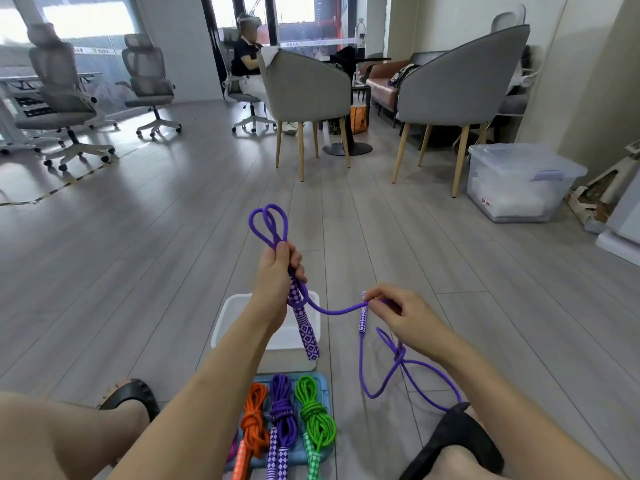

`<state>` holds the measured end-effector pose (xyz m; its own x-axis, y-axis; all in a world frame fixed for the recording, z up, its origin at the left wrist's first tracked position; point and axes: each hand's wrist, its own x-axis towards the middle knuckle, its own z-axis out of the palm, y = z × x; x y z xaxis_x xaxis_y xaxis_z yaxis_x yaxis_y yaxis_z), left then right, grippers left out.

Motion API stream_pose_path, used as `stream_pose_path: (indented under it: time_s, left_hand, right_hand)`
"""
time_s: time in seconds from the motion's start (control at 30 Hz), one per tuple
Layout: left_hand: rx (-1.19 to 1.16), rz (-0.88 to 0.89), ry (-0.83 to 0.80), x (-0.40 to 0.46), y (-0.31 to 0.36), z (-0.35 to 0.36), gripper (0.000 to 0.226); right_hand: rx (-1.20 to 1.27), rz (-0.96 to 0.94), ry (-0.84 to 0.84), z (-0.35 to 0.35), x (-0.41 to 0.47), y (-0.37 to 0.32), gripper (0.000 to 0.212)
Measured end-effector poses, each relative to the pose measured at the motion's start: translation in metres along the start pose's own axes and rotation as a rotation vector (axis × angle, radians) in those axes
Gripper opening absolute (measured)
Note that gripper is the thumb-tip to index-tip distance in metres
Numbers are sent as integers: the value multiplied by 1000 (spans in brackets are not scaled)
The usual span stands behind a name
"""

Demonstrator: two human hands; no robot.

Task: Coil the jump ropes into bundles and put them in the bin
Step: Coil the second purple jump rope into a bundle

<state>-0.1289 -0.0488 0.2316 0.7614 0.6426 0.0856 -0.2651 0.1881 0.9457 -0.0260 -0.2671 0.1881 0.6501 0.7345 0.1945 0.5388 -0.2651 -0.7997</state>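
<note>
Head view: the coiling step is under way on a purple jump rope (341,309), held in the air above the white bin (225,327) on the floor. The left hand (277,268) is clamped on the gathered loops and one patterned handle (308,332), loops sticking up past the fist. The right hand (403,318) pinches the rope near the second handle (363,318), fingers closed on it; the loose tail trails to the floor by the right shoe (453,441). Next, I judge, the slack must be drawn in and wound round the bundle, then dropped in the bin. Orange bundle (254,419), purple bundle (283,412) and green bundle (317,415) lie on a blue tray (327,382) nearby
</note>
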Motion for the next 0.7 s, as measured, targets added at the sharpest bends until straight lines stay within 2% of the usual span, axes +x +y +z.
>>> stream_pose_path:
  time_s: [0.13, 0.23, 0.3, 0.4, 0.43, 0.57, 0.63, 0.7]
  left_hand:
    - [196, 8, -146, -9, -13, 7, 24]
    - [254, -28, -274, -19, -23, 16, 27]
    - [292, -87, -348, -26, -27, 22, 45]
    - [316, -210, -495, -35, -31, 30, 85]
    - [314, -242, -535, -38, -32, 31, 84]
    - [199, -330, -708, -43, -32, 29, 39]
    - [99, -377, -763, -40, -30, 25, 32]
    - [38, -409, -791, -38, -25, 24, 37]
  right_hand:
    - [-132, -222, -107, -8, 5, -25, 13]
    - [-119, -301, -87, -5, 7, -38, 13]
    - [-109, -350, -39, -3, 9, -43, 12]
    - [-112, -383, 36, 0, 9, -41, 8]
    - [-121, -361, 62, 0, 8, -40, 9]
    - [-157, -237, 158, 1, 6, -33, 11]
    - [-126, -229, 166, 1, 5, -35, 13]
    - [-81, -229, 185, 0, 6, -36, 17]
